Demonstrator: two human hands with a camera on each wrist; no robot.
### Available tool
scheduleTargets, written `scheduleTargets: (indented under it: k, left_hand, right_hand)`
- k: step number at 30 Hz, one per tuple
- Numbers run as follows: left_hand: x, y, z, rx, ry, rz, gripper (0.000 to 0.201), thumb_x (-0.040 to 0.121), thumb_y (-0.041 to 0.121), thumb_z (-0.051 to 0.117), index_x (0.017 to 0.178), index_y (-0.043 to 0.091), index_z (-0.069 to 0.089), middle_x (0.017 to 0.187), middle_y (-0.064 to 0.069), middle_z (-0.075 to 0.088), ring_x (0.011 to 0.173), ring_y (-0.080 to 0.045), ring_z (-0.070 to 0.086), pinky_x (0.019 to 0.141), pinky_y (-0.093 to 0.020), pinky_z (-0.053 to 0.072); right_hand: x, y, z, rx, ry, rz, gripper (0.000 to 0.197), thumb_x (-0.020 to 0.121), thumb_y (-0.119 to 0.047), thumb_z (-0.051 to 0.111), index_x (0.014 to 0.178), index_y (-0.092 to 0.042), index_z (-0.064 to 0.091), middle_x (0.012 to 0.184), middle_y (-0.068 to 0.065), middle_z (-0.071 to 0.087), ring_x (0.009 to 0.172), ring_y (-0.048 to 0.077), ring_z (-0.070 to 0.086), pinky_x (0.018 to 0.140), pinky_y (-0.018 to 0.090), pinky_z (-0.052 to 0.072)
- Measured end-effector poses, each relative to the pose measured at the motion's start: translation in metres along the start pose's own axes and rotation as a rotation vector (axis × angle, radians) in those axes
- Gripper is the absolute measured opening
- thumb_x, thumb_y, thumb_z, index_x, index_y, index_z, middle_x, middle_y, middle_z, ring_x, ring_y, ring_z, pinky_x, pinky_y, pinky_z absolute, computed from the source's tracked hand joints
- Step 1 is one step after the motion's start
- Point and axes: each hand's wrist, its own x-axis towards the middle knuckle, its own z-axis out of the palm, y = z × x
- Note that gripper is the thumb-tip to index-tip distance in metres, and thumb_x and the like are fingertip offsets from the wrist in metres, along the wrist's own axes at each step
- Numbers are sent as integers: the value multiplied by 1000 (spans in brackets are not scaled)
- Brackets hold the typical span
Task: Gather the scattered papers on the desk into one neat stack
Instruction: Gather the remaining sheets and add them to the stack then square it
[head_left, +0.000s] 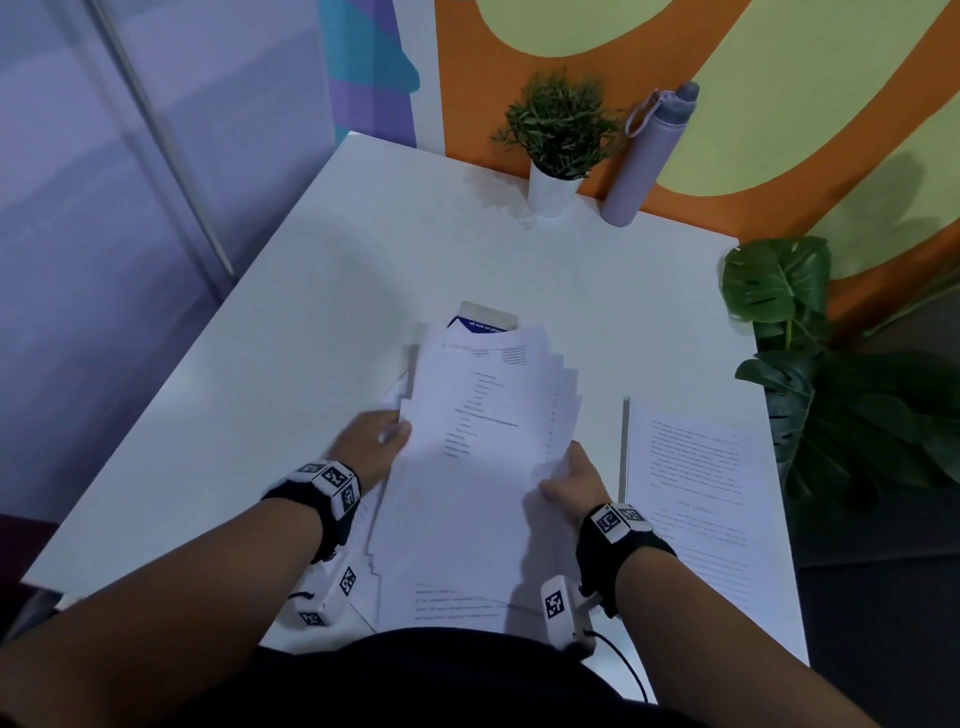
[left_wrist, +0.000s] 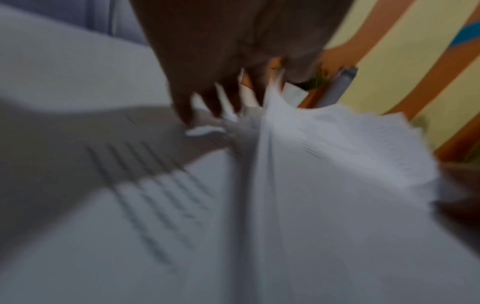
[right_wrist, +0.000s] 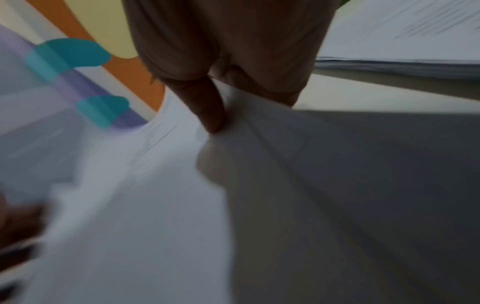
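Note:
A thick bundle of printed white papers (head_left: 483, 431) is lifted off the white desk (head_left: 322, 291), its sheets fanned unevenly at the top right. My left hand (head_left: 376, 441) grips the bundle's left edge, fingers underneath. My right hand (head_left: 569, 480) pinches its lower right edge, thumb on top. The left wrist view shows the bundle (left_wrist: 337, 164) fanned beside my left hand (left_wrist: 221, 98), blurred. In the right wrist view my right hand (right_wrist: 221, 102) pinches the bundle (right_wrist: 155, 195). A second stack of papers (head_left: 696, 499) lies flat at the desk's right. More sheets (head_left: 447, 603) lie under the bundle near me.
A blue-and-white carton (head_left: 485, 318) peeks out behind the bundle. A potted plant (head_left: 558, 140) and a lilac bottle (head_left: 649, 156) stand at the desk's far edge against the wall. A large leafy plant (head_left: 831, 374) stands past the right edge.

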Motion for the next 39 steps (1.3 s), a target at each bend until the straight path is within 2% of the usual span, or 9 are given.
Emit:
scheduleTargets:
  k: [4,12,15,19,23,28,31,35,39]
  left_hand:
    - [10,-29,-6,476,18,-237,79,83,55,51,147,20,20,152,-11,22,139,-34,26,111,-49,30]
    - [10,-28,-1,249,26,-122,23,91,27,52,101,7,51,105,-17,63,81,-25,54,71,-30,44]
    - [4,-29,-24,117,219,-158,13,90,16,52,93,4,52,100,-25,65,77,-27,57,72,-35,48]
    - [-4,-17,-63,-91,575,-265,34,92,10,50,124,-2,50,126,-29,55,116,-42,53,97,-42,42]
    - [-10,-9,-86,-311,713,-203,27,93,12,49,118,5,55,117,-21,62,109,-37,58,92,-36,43]
    - [-11,-10,-53,-180,276,-233,39,92,19,54,126,1,52,128,-21,58,115,-35,56,96,-36,42]
    - [-6,-14,-17,-74,-12,-398,50,96,25,43,140,2,37,144,-21,41,129,-36,44,104,-35,36]
    - [-7,-2,12,86,-96,-400,41,92,21,42,129,2,46,132,-23,48,117,-35,50,98,-35,45]
    - [-10,8,27,70,-172,-340,47,89,12,45,135,6,34,130,-23,46,113,-34,51,94,-37,46]
  right_hand:
    - [1,5,-10,4,37,86,36,77,11,49,104,-12,52,107,16,62,99,36,58,87,44,53]
    - [8,10,-3,48,61,72,39,75,12,45,104,-13,55,97,11,61,95,34,57,85,44,52]
    - [13,9,-15,88,168,77,38,77,12,39,103,-11,55,96,14,62,91,35,58,82,44,53]
    - [18,12,-35,43,332,83,35,86,9,36,112,-6,54,84,12,55,84,31,52,74,36,44]
    - [18,14,-43,20,359,95,34,88,6,36,116,-4,51,88,14,52,82,30,50,74,35,40]
    - [15,3,-19,67,162,112,41,80,14,38,109,-11,53,101,18,60,90,34,56,78,39,49]
    - [17,6,1,121,10,89,44,71,6,48,106,-20,57,105,17,65,101,41,60,90,57,51]
    - [-3,-16,19,304,-132,127,53,98,-40,41,146,-21,31,148,0,37,139,29,36,116,46,28]
    - [-11,-18,23,234,-84,2,39,93,-12,51,131,-16,42,125,8,59,118,32,55,99,40,47]
